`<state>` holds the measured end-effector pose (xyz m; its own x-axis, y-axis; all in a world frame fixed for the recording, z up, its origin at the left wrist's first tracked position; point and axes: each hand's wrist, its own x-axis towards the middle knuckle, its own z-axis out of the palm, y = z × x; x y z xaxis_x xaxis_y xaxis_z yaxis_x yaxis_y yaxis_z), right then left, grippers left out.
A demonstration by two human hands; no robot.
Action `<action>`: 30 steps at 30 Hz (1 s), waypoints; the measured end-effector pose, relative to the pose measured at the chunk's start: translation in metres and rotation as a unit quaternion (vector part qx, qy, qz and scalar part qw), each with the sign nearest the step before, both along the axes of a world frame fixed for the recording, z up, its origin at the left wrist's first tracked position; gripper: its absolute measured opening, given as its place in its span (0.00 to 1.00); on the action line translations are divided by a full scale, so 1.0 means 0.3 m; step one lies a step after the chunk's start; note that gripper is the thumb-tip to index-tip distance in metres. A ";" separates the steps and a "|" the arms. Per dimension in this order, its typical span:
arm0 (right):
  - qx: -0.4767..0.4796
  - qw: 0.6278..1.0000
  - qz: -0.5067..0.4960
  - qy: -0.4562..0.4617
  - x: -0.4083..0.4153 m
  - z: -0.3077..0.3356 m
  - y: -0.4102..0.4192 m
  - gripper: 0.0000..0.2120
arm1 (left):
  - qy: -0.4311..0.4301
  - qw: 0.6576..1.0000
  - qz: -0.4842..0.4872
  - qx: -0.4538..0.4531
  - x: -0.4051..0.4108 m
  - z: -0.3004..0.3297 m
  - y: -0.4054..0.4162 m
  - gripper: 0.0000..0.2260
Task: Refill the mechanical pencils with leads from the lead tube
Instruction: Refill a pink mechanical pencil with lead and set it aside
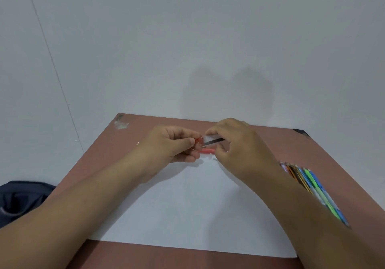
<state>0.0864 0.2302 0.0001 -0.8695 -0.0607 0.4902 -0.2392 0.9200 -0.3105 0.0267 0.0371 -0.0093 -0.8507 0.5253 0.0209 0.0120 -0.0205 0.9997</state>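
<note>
While we look down over the brown table (158, 254), a dark blue bag (20, 200) slumps on the floor past its left edge, soft and creased. A patch of torn tape (121, 124) clings to the table's far left corner. A smooth white sheet of paper (187, 206) lies flat across the middle of the matte, wood-toned top.

Above the far edge of that sheet we hold our left hand (173, 145), its fingers curled, the thumb and forefinger pinching a small red piece (199, 140) that looks like a cap or a pencil's end; blur keeps us from telling which. A short pink-red cylinder (207, 150), rounded and smooth, sits just below, between the two hands, and we cannot tell which fingers carry it.

Just right of the red piece, our right hand (239, 149) closes its grip on the lead tube (212, 140), a small clear plastic case with a dark bundle of thin leads showing through. The tube tilts slightly, its open end toward the left hand, almost touching the red piece.

Farther right, near the table's edge and partly hidden by our right forearm, the mechanical pencils (312, 183) lie side by side in a row: slim plastic barrels in orange, green, and blue.
</note>
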 end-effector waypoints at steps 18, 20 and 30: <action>0.015 1.000 0.000 0.009 0.002 -0.003 -0.002 0.31 | -0.080 0.997 -0.022 -0.003 0.002 -0.008 0.008 0.10; 0.040 0.999 0.013 0.034 -0.004 -0.014 0.007 0.23 | -0.078 0.997 -0.021 -0.006 0.000 -0.012 0.009 0.10; 0.029 0.999 0.006 0.022 -0.012 -0.019 0.008 0.25 | -0.069 0.998 -0.008 -0.004 -0.005 -0.017 0.013 0.10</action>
<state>0.0827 0.2326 -0.0057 -0.8461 -0.1008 0.5234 -0.2636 0.9326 -0.2465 0.0253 0.0411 -0.0145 -0.8363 0.5388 -0.1012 -0.1270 -0.0108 0.9918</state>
